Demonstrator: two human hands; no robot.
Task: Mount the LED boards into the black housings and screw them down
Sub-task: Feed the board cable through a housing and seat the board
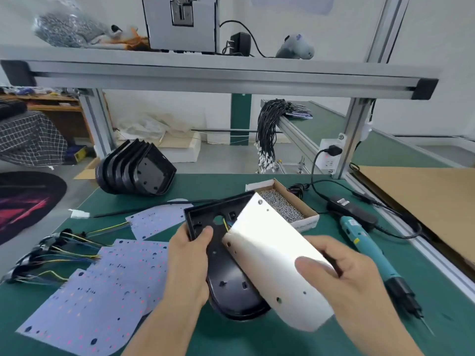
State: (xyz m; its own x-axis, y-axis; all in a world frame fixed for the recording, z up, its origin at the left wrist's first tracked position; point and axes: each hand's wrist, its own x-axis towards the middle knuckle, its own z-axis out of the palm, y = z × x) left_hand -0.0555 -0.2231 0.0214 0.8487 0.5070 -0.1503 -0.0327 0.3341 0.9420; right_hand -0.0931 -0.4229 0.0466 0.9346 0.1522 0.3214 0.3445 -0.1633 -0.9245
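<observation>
Between the two hands, the left hand grips the black housing while the right hand pinches the LED board tilted over it, a seating step that next calls for aligning screw holes.

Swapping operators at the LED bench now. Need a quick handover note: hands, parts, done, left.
Left hand grips the near-left edge of the black housing, thumb inside it.
Right hand holds the LED board, plain back up, tilted over the housing, not seated; its wires run through the housing's hole.
Loose LED boards lie left on the mat; stack of empty housings at the back left.
Screw box and electric screwdriver lie to the right, untouched.
Done: board wired through.
Left: seat it, screw it down, repeat for the rest.
</observation>
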